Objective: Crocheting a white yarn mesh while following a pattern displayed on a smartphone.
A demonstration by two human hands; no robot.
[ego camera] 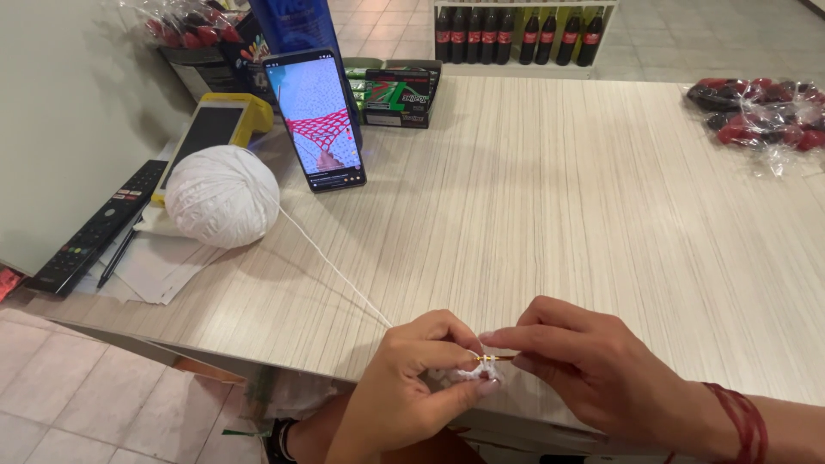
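Note:
My left hand point(412, 378) pinches a small white crochet piece point(479, 372) at the near edge of the pale wooden table point(559, 198). My right hand point(593, 369) holds a thin gold crochet hook point(491, 357) whose tip is in the white stitches. A white strand point(331, 266) runs from my left hand across the table to a round ball of white yarn point(222, 196) at the left. Red bands circle my right wrist.
A phone point(315, 119) stands propped behind the yarn, showing red mesh crochet work. A black remote point(94, 230), a pen and papers lie at the left edge. Green boxes point(394, 93) sit at the back, wrapped red sweets point(765, 112) at the right, dark bottles beyond.

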